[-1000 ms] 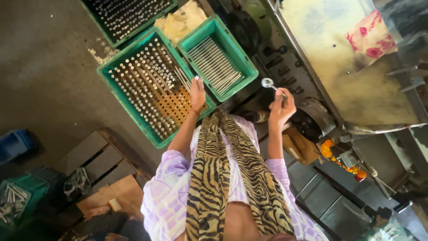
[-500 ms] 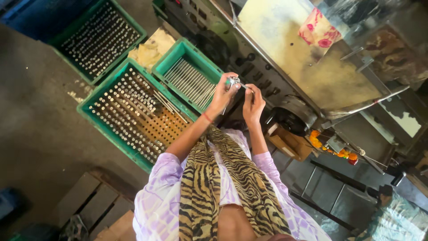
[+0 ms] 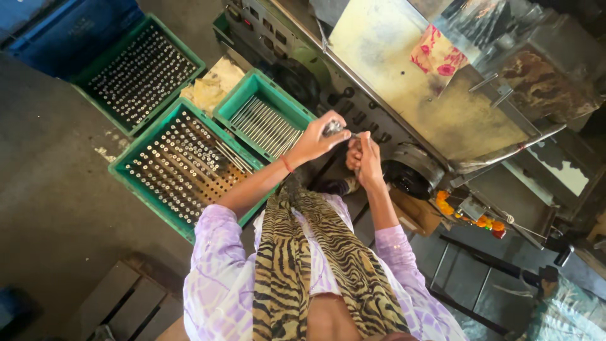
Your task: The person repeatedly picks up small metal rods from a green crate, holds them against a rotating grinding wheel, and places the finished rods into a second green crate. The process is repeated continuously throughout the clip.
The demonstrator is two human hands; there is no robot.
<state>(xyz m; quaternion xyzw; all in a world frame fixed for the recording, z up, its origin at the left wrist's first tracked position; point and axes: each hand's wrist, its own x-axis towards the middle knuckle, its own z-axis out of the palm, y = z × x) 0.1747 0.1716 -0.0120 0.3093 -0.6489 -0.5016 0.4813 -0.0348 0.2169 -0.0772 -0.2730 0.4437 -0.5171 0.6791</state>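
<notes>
My left hand (image 3: 315, 139) pinches a small round metal part (image 3: 332, 128) at chest height. My right hand (image 3: 365, 159) is closed right beside it, fingers wrapped on what looks like a thin metal rod, mostly hidden. Both hands meet above the edge of a small green crate (image 3: 235, 106) of long metal rods. A larger green crate (image 3: 129, 179) of upright metal pins sits to the left of my left forearm.
A second green crate of pins (image 3: 183, 52) and a blue crate (image 3: 69, 25) stand at the upper left. A large metal machine (image 3: 442, 113) with a red patterned cloth (image 3: 435, 53) stands ahead. A cardboard box (image 3: 416, 215) sits below it.
My left hand left the pin crate and came over to the right hand. Both hands now meet around the small metal part. The view has shifted toward the machine.
</notes>
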